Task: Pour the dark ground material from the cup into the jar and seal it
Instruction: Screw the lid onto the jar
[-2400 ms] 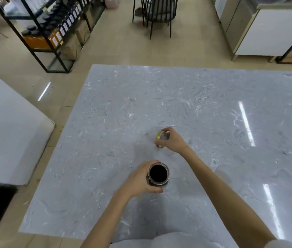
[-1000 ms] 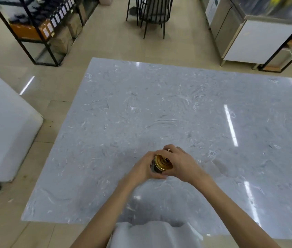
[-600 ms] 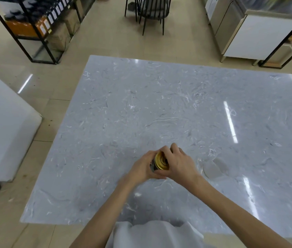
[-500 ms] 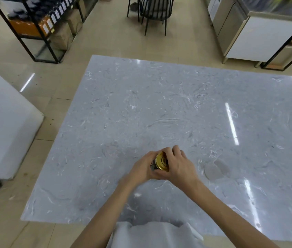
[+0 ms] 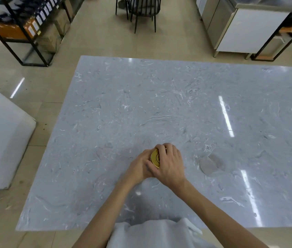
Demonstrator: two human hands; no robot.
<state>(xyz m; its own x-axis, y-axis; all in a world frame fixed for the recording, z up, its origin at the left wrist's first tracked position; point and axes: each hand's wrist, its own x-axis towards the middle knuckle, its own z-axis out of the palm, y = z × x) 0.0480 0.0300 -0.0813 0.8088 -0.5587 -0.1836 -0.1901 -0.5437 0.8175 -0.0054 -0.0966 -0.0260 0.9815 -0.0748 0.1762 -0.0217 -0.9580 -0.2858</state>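
A gold metal lid point(image 5: 155, 158) sits on top of the jar, which stands on the grey marble table point(image 5: 177, 108) close to me. The jar's body is almost wholly hidden by my hands. My left hand point(image 5: 139, 167) wraps around the jar's side. My right hand point(image 5: 169, 163) covers the lid from the right, with its fingers curled over the rim. No cup is in view.
Beyond the table's far edge are a black metal shelf rack point(image 5: 25, 27) with boxes at the left, a black chair point(image 5: 142, 9) in the middle and a steel cabinet point(image 5: 245, 29) at the right. A white surface point(image 5: 0, 136) lies left of the table.
My right hand carried the gold lid from the table onto the open jar with its dark contents. Since then it has turned over the lid and hides more of it.
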